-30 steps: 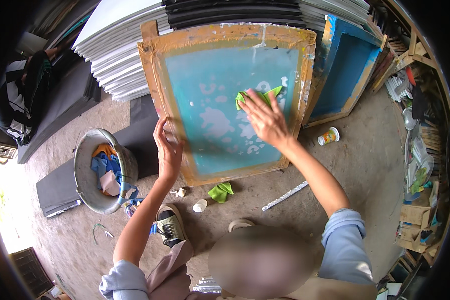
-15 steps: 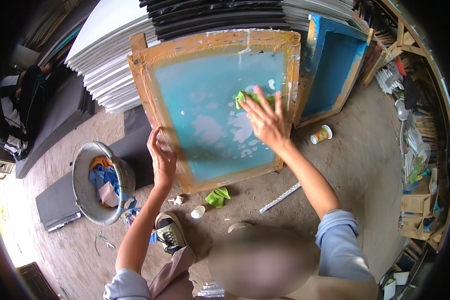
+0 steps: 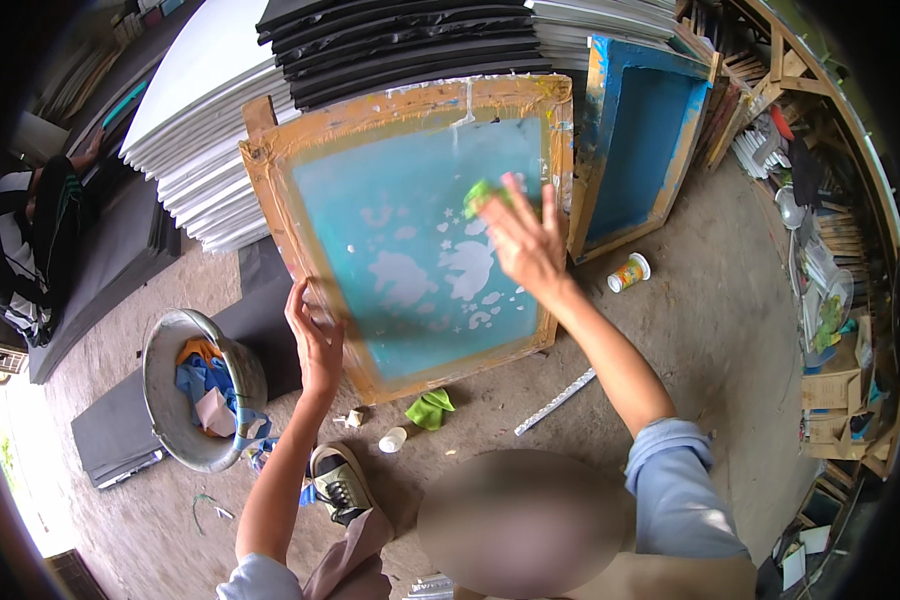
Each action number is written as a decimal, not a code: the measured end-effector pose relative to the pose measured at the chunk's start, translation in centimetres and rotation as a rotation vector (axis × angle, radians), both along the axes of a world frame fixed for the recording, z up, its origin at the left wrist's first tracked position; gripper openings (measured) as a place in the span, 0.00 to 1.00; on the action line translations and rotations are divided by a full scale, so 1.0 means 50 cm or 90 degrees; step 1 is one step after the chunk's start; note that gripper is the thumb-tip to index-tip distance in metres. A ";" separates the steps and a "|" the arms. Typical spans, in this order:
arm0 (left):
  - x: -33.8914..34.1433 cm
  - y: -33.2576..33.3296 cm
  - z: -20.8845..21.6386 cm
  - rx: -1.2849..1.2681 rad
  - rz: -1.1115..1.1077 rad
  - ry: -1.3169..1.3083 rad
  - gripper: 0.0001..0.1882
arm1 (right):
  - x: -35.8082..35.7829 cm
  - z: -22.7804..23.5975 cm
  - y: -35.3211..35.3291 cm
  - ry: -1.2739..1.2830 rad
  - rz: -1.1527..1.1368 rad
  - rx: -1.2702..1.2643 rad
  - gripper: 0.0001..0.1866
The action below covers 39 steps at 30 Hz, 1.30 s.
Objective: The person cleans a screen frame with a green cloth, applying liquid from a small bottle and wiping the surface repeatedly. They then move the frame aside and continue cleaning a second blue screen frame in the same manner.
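A silk-screen frame [image 3: 320, 121] with a wooden, tape-covered border leans upright against stacked sheets. Its teal mesh carries pale cloud-like and small shapes. My right hand [image 3: 526, 245] presses a green cloth [image 3: 479, 197] against the upper right of the mesh, its fingers stretched over the cloth and slightly blurred. At the frame's lower left edge, my left hand [image 3: 317, 340] holds the border, thumb toward the front; part of its grip is hidden. Below the frame lie another green cloth [image 3: 430, 408] and a small white cup [image 3: 392, 440].
A grey bucket [image 3: 153, 385] of rags stands at left. Right of the frame leans a blue screen [image 3: 650, 150], with a yellow printed cup [image 3: 629, 273] lying nearby. A metallic strip [image 3: 555, 402] lies on the floor. Another person [image 3: 32, 230] is at far left.
The view has shifted a little, so the scene sits lower and further left. My right hand and the green cloth have moved slightly over the mesh; my left hand stays on the border.
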State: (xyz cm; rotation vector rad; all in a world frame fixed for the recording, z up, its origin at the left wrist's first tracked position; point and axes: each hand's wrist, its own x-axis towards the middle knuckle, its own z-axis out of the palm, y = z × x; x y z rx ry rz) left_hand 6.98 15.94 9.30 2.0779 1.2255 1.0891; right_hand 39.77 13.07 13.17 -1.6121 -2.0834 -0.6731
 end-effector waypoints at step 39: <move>0.014 -0.008 0.043 -0.027 0.015 0.023 0.47 | -0.034 -0.008 -0.023 0.094 -0.096 -0.046 0.23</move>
